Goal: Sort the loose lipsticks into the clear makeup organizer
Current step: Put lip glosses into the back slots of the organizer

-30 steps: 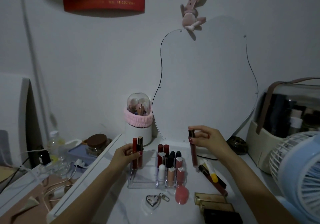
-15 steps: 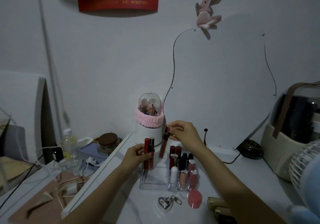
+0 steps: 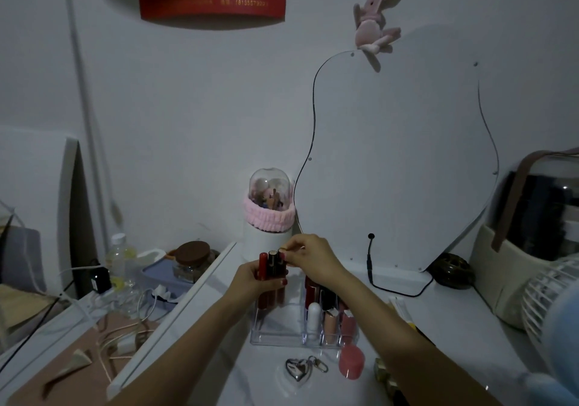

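- Where the mirror (image 3: pixel 404 161) leans on the wall, the organizer (image 3: pixel 275 333) stands before it on the table (image 3: pixel 250 383).
- Left hand (image 3: pixel 250 280) grips three upright lipsticks (image 3: pixel 272 275) over the organizer's left compartment.
- Right hand (image 3: pixel 308 256) pinches the rightmost cap.

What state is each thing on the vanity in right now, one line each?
Left hand: grips a bundle of tall lip tubes.
Right hand: pinches the top of the rightmost tube.
Lip tubes: upright, capped, over the big left compartment.
Clear organizer: right slots hold upright lipsticks.
Brush holder: dome closed.
Jar: lid on.
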